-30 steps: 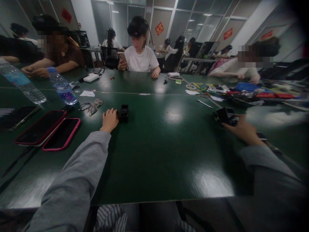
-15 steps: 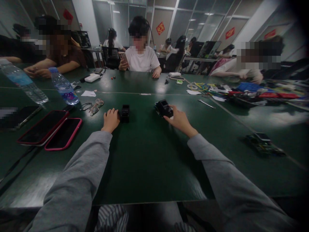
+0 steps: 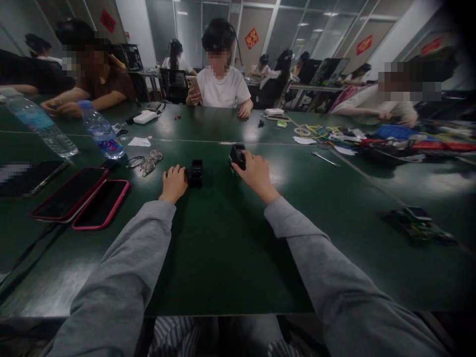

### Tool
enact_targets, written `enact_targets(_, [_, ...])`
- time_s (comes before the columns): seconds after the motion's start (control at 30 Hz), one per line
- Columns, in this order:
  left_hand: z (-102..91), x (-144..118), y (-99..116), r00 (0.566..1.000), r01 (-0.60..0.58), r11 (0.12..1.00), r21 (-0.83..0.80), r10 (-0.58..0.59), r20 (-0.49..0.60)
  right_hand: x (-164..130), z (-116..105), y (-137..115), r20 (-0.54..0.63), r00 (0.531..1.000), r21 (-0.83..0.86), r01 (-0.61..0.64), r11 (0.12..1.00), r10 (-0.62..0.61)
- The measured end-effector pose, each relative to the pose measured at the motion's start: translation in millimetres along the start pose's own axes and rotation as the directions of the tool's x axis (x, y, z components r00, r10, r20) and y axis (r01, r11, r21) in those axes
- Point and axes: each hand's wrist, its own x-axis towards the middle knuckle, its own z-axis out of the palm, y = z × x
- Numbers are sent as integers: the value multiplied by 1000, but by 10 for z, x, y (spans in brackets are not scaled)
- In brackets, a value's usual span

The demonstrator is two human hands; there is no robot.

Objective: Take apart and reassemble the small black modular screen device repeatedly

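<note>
A: What are the hands on?

B: Two small black blocks, likely plastic parts. The right hand (image 3: 256, 173) has its fingers wrapped around one black block (image 3: 237, 155), holding it just above or on the green table (image 3: 230, 248); I can't tell which. The other black block (image 3: 196, 173) stands on the table, touching the fingertips of the left hand (image 3: 173, 182), whose fingers are curled against its left side and not closed around it.

A: How should the held one be handled?

B: My judgement: keep the grip firm but low, thumb and fingers on opposite faces, and bring it in slowly toward the standing block, which the left fingers should brace so it doesn't slide on the smooth top. The gap between the two blocks is small, so short moves are enough.

A: And around the fingers?

B: Left of the left fingers: one pair of glasses (image 3: 147, 162), then two phones in pink cases (image 3: 84, 196) side by side, and beyond them two water bottles (image 3: 100, 136). Well to the right of the right hand, one circuit-board assembly (image 3: 418, 224) lies near the table edge. Beyond the fingertips, a metal tool (image 3: 325, 158) and a pile of cables and parts (image 3: 372, 139). Three people sit at the far side; one in a white shirt (image 3: 222, 89) holds a phone.
</note>
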Motion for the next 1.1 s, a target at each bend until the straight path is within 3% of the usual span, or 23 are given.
enact_targets(0.13, [-3, -4, 3, 1000, 3, 1000, -14, -2, 8, -73, 29, -77, 16, 993, -46, 113, 992, -113])
enact_targets(0.5, [-43, -19, 20, 1000, 5, 1000, -6, -5, 30, -106, 144, 144, -31, 997, 94, -71, 993, 74])
enact_targets(0.73, [-48, -25, 26, 1000, 5, 1000, -17, -5, 25, -213, 195, 67, 35, 999, -2, 35, 999, -35])
enact_targets(0.87, [-28, -14, 14, 1000, 4, 1000, -27, -4, 11, -253, 151, 1, -56, 998, -12, -5, 1000, 5])
enact_targets(1.0, [-22, -15, 12, 1000, 1, 1000, -14, -1, 14, -352, -8, -339, -97, 980, 122, 183, 976, -172])
enact_targets(1.1, [-34, -31, 13, 1000, -10, 1000, -1, 10, -1, -453, -70, -731, -56, 912, 195, 408, 892, -406])
